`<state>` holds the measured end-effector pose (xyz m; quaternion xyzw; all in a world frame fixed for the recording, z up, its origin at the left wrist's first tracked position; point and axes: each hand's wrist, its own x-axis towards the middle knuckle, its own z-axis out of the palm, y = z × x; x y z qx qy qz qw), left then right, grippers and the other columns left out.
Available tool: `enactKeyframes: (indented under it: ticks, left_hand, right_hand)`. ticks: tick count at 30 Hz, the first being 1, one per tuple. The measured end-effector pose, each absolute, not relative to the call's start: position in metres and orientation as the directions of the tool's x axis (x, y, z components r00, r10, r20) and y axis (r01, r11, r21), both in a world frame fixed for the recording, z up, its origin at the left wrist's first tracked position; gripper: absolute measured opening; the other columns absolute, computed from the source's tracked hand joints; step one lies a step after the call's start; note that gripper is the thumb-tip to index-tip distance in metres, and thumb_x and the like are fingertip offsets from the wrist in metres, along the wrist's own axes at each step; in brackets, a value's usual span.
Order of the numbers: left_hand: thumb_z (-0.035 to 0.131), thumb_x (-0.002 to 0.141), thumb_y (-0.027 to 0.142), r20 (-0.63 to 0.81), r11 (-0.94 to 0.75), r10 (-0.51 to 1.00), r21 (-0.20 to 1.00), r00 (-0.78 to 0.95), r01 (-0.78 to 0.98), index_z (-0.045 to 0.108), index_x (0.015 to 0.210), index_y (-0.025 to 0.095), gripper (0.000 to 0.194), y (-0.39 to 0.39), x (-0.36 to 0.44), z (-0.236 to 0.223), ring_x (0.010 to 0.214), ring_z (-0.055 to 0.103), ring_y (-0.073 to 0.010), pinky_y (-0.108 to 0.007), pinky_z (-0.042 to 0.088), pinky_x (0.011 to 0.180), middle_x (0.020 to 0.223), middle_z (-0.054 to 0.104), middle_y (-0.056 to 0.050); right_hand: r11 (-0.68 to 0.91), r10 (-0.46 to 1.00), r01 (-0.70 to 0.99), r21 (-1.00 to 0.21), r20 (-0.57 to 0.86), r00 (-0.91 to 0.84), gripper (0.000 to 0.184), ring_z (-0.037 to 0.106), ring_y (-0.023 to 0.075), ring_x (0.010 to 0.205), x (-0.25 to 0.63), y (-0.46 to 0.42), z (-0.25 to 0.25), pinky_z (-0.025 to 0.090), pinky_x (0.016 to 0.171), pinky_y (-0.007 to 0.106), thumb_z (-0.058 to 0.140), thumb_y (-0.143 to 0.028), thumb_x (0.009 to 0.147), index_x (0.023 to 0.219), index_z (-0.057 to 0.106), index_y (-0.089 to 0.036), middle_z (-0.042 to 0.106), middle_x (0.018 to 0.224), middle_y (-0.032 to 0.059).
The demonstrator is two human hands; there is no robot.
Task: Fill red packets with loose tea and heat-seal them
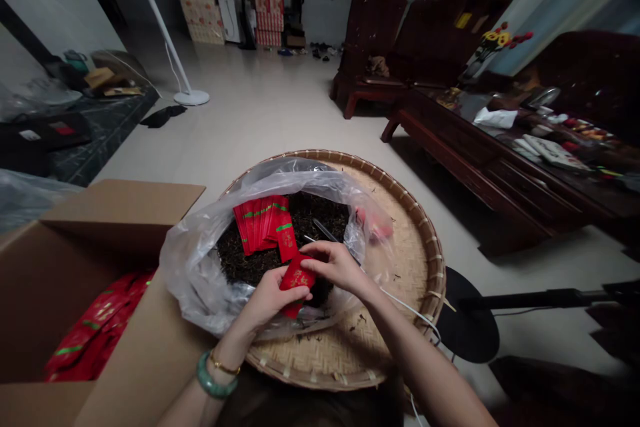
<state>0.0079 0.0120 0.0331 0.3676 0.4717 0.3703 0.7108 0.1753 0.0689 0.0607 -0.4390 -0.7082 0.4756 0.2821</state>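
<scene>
A small red packet (299, 276) with gold lettering is held over an open clear plastic bag (187, 280). My left hand (273, 293) grips its lower part, thumb across the front. My right hand (337, 267) has thumb and fingers closed at its upper edge. Dark, dry loose leaves (253, 267), apparently tea, fill the bag. On them lies a fanned row of red packets (260, 223) with green stripes. A slim metallic tool (326, 231) shows just beyond my right hand, which partly hides it. The bag sits on a round woven bamboo tray (405, 213).
At the left stands an open cardboard box (125, 203) with many red packets (95, 320) inside. A white cable (410, 309) crosses the tray's right rim beside a black round base (473, 320). A dark wooden table (465, 140) stands right, a white fan (191, 98) farther back.
</scene>
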Motion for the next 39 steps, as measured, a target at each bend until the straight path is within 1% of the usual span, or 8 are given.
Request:
enactKeyframes:
  ticks: [7, 14, 18, 24, 28, 34, 36, 39]
  left_hand:
    - [0.083, 0.054, 0.044, -0.381, 0.425, 0.890, 0.891, 0.250, -0.157, 0.061, 0.093, 0.008, 0.057, 0.010, 0.008, 0.030, 0.068, 0.066, -0.0211, -0.023, 0.048, 0.058, 0.077, 0.069, -0.010]
    - [0.078, 0.057, 0.037, -0.352, 0.374, 0.906, 0.926, 0.234, -0.056, 0.063, 0.085, 0.009, 0.042, 0.009, 0.013, 0.032, 0.069, 0.063, -0.0210, -0.027, 0.048, 0.064, 0.076, 0.068, -0.007]
    - [0.075, 0.059, 0.031, -0.313, 0.306, 0.916, 0.950, 0.250, 0.069, 0.065, 0.082, 0.011, 0.032, 0.009, 0.015, 0.034, 0.072, 0.061, -0.0207, -0.028, 0.048, 0.068, 0.078, 0.068, -0.006]
    - [0.081, 0.055, 0.035, -0.323, 0.370, 0.893, 0.923, 0.313, -0.103, 0.064, 0.080, 0.012, 0.038, 0.010, 0.016, 0.031, 0.074, 0.063, -0.0208, -0.029, 0.050, 0.072, 0.079, 0.068, -0.007]
    - [0.085, 0.053, 0.042, -0.457, 0.531, 0.836, 0.813, 0.302, -0.238, 0.062, 0.090, 0.010, 0.054, 0.009, 0.016, 0.031, 0.070, 0.066, -0.0216, -0.025, 0.051, 0.062, 0.086, 0.069, -0.011]
    - [0.088, 0.049, 0.042, -0.492, 0.533, 0.846, 0.767, 0.205, -0.356, 0.061, 0.095, 0.009, 0.063, 0.010, 0.013, 0.037, 0.071, 0.067, -0.0220, -0.023, 0.051, 0.055, 0.103, 0.066, -0.017]
    - [0.089, 0.048, 0.042, -0.495, 0.534, 0.845, 0.766, 0.201, -0.358, 0.061, 0.095, 0.009, 0.064, 0.011, 0.012, 0.038, 0.071, 0.067, -0.0227, -0.023, 0.051, 0.054, 0.103, 0.066, -0.018]
    - [0.089, 0.047, 0.042, -0.499, 0.536, 0.844, 0.767, 0.198, -0.351, 0.061, 0.094, 0.009, 0.064, 0.011, 0.011, 0.038, 0.071, 0.067, -0.0232, -0.024, 0.052, 0.054, 0.103, 0.066, -0.018]
  right_hand:
    - [-0.061, 0.884, 0.363, -0.930, -0.219, -0.412, 0.033, 0.046, 0.0086, 0.042, 0.178, 0.064, 0.061, 0.035, 0.039, 0.020, 0.070, -0.048, 0.069, 0.068, 0.067, -0.014, 0.059, 0.055, -0.0012]
    - [0.416, 0.849, 0.441, -0.795, 0.165, -0.503, 0.022, 0.058, 0.0131, 0.072, 0.170, 0.063, 0.071, 0.042, 0.065, 0.023, 0.067, -0.039, 0.080, 0.088, 0.070, -0.018, 0.066, 0.081, 0.0030]
    - [0.567, 0.784, 0.532, -0.629, 0.215, -0.582, 0.028, 0.053, 0.0114, 0.060, 0.163, 0.061, 0.060, 0.035, 0.055, 0.022, 0.061, -0.038, 0.085, 0.067, 0.066, -0.017, 0.060, 0.065, 0.0016]
    - [0.605, 0.756, 0.530, -0.594, 0.220, -0.617, 0.032, 0.053, 0.0111, 0.061, 0.158, 0.061, 0.047, 0.035, 0.056, 0.022, 0.054, -0.040, 0.089, 0.069, 0.066, -0.018, 0.060, 0.065, 0.0016]
    - [0.483, 0.868, 0.675, -0.558, 0.204, -0.453, 0.025, 0.058, 0.0163, 0.079, 0.171, 0.074, 0.050, 0.043, 0.072, 0.026, 0.049, -0.036, 0.093, 0.091, 0.067, -0.018, 0.065, 0.084, 0.0054]
    - [0.327, 0.945, 0.938, -0.116, 0.053, -0.323, 0.061, 0.053, 0.0287, 0.097, 0.191, 0.088, 0.030, 0.046, 0.081, 0.038, 0.067, -0.020, 0.076, 0.132, 0.045, -0.009, 0.058, 0.109, 0.0175]
    - [0.330, 0.944, 0.935, -0.130, 0.039, -0.327, 0.057, 0.053, 0.0281, 0.097, 0.195, 0.089, 0.025, 0.046, 0.082, 0.038, 0.064, -0.017, 0.077, 0.130, 0.046, -0.009, 0.059, 0.107, 0.0172]
    - [0.319, 0.948, 0.871, -0.373, 0.111, -0.300, 0.051, 0.055, 0.0254, 0.100, 0.206, 0.092, 0.030, 0.046, 0.085, 0.038, 0.061, -0.020, 0.078, 0.127, 0.049, -0.013, 0.059, 0.109, 0.0147]
